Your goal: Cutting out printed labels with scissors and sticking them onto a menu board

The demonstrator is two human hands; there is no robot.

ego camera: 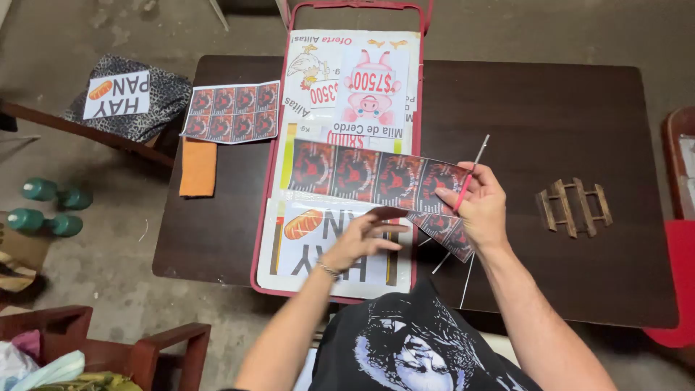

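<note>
So the right hand point(481, 206) was clamped on red scissors point(467, 181), blades at the sticker strip's point(369, 174) right end, while the left hand point(362, 235) hovered open just below the strip, over the table point(550, 108).

View: single head-worn camera, no second view to overlap.
Position: above the seated person's chest, at the near edge of the dark wooden surface point(550, 108).
Direction: steeply downward and forward; printed sheets read upside down.
Range: close; both forearms enter from the bottom edge.
Coverage: whole surface, concrete floor point(87, 246) to the left, red chair point(677, 239) at right edge.
</note>
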